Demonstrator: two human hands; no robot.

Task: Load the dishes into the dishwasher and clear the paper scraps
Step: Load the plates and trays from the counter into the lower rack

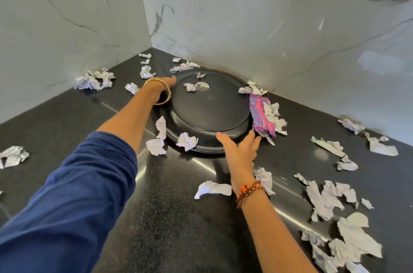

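Plate [207, 112]: lying on desk [169, 217], scraps [190, 87] resting on top.
Left hand [164, 87]: grip touching rim, fingers hidden.
Right hand [240, 150]: grip spread, reaching toward near rim.
Risk: tilting while lifting is likely spilling scraps.

Occlusions / cutoffs, head view

Left hand [164, 87]: fingers go behind the black plate [207, 114] rim, grip not visible; gold bangle [159, 91] covers the wrist. Right hand [240, 150] covers part of the plate's near rim; contact unclear, slight motion blur. Plate's far edge meets the marble wall [268, 15]; touching or not, can't tell. Pink-purple wrapper [261, 117]: print unreadable, hides the plate's right rim. Small crumpled scrap or foil [201, 86] on the plate: too blurred to identify. Paper scraps [344, 250] at bottom right are cut off by the frame edge. Blue sleeve [67, 205] is cut off at the left and bottom.
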